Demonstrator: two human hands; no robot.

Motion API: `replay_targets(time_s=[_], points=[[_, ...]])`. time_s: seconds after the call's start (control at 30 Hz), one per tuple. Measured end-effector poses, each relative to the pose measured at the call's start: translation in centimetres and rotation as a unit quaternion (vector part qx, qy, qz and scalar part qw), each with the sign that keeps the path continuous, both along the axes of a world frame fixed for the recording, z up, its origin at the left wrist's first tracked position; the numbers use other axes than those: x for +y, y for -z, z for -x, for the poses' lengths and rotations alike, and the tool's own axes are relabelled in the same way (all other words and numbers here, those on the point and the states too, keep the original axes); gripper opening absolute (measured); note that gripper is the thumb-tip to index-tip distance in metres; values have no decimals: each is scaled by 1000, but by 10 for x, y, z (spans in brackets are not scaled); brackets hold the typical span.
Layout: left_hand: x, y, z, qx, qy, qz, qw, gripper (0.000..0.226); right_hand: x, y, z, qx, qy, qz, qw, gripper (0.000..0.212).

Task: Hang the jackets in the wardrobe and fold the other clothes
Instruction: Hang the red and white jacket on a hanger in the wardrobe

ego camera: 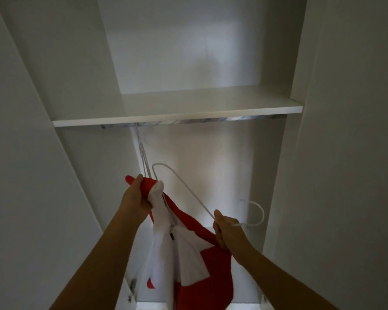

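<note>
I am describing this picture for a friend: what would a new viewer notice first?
First, the red and white jacket at bottom centre, gripped at its top by the left hand. Next, the white hanger held by the right hand, below the bare white shelf.

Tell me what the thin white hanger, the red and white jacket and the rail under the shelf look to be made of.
Thin white hanger: probably coated wire or slim plastic, judging by its narrow round bend.
Red and white jacket: soft, matte fabric, perhaps fleece; it drapes and bunches in the left hand, with a zip down the front.
Rail: likely polished metal, given its mirror-like reflections.
</note>
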State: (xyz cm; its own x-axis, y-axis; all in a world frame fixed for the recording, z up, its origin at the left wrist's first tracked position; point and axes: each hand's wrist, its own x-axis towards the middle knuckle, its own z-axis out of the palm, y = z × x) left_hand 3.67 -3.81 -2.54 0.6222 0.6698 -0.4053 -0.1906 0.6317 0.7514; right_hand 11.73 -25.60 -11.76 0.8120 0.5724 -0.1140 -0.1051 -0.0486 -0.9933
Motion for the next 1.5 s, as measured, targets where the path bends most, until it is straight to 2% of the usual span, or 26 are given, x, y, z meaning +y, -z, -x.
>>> replay_targets(time_s=[0.1, 0.17, 0.27, 0.4, 0.47, 0.63, 0.73, 0.8, 0.9, 0.93, 1.0, 1.07, 1.17, 1.23, 1.3, 1.33, 1.47, 1.5], points=[[5, 9, 12, 73, 42, -53, 995, 43, 3, -21, -3, -60, -18, 15, 998, 50], [13, 14, 19, 110, 33, -72, 991, 41, 1, -29, -5, -75, -44, 3, 996, 49], [25, 19, 28, 94, -18, -109, 989, 29, -7, -32, -4, -112, -103, 2, 988, 50], [28, 20, 37, 85, -63, -194, 975, 16, -12, -23, -1, -142, -131, 63, 979, 53], [23, 21, 40, 102, -72, -267, 955, 9, -12, -20, -2, -165, -132, 100, 972, 53], [19, 24, 49, 128, -118, -390, 904, 22, -15, -16, 2, -234, -141, 181, 945, 50], [16, 23, 52, 165, -136, -494, 843, 31, -19, -17, 3, -233, -147, 222, 935, 49], [2, 18, 52, 149, -130, -567, 799, 38, -19, -15, 5, -220, -171, 281, 918, 46], [-22, 3, 45, 99, -100, -677, 722, 49, -14, -5, 16, -267, -221, 360, 866, 39], [-26, -2, 43, 87, -93, -685, 717, 51, -11, -8, 15, -259, -200, 364, 872, 38], [-25, -6, 42, 88, -68, -677, 728, 49, -8, -26, 4, -213, -131, 335, 909, 38], [-20, -1, 46, 95, -7, -652, 752, 43, -7, -54, -14, -211, -99, 299, 925, 44], [-14, 15, 50, 112, 171, -584, 785, 36, -9, -86, -28, -157, -189, 278, 929, 31], [-10, 28, 46, 143, 337, -496, 787, 30, -7, -96, -33, -132, -245, 261, 925, 22], [-5, 37, 36, 206, 441, -453, 747, 30, -1, -99, -37, -137, -241, 269, 923, 22], [-4, 38, 28, 246, 444, -472, 721, 31, 4, -99, -41, -143, -232, 276, 922, 22], [1, 35, -21, 363, 307, -636, 608, 38, 27, -103, -65, -160, -221, 294, 916, 21], [1, 34, -35, 353, 276, -659, 604, 37, 33, -103, -73, -159, -210, 293, 919, 22]])
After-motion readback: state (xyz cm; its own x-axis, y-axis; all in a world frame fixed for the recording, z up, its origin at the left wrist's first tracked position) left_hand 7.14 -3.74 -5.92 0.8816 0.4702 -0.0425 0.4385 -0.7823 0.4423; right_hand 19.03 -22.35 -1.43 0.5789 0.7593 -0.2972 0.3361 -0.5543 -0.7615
